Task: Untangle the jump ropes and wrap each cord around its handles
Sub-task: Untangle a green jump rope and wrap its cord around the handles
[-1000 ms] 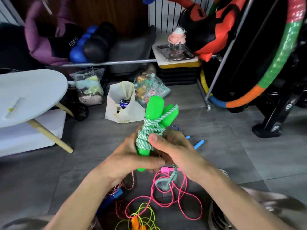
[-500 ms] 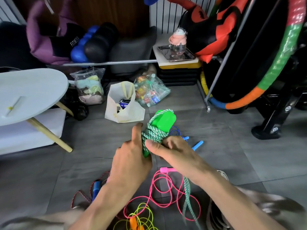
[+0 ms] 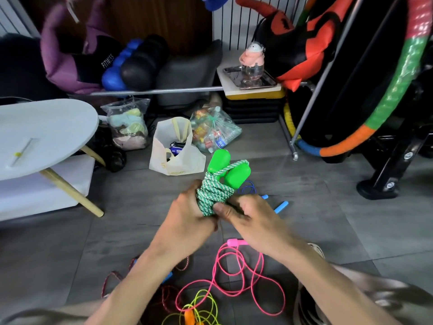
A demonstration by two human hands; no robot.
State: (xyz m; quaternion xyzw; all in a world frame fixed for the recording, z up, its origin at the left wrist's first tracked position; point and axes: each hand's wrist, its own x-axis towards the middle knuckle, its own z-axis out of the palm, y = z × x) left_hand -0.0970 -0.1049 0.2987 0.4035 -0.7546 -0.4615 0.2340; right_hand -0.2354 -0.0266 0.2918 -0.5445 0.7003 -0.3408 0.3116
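Both green handles (image 3: 228, 168) now tilt up; left hand (image 3: 187, 216) grips the wound cord (image 3: 208, 195), right hand (image 3: 246, 215) pinches it; tuck the tail snugly.

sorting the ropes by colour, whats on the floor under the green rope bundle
Under and just behind the green rope bundle, held by both hands, lie a blue cord and light blue handles; nearer, a pink rope. The hands hide the floor directly beneath.

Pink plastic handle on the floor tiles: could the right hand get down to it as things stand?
Probably not yet. The right hand pinches the green-and-white braided cord wound round the green plastic handles. The pink plastic handle lies uncovered just beneath its wrist, so the way looks free once that grip lets go.
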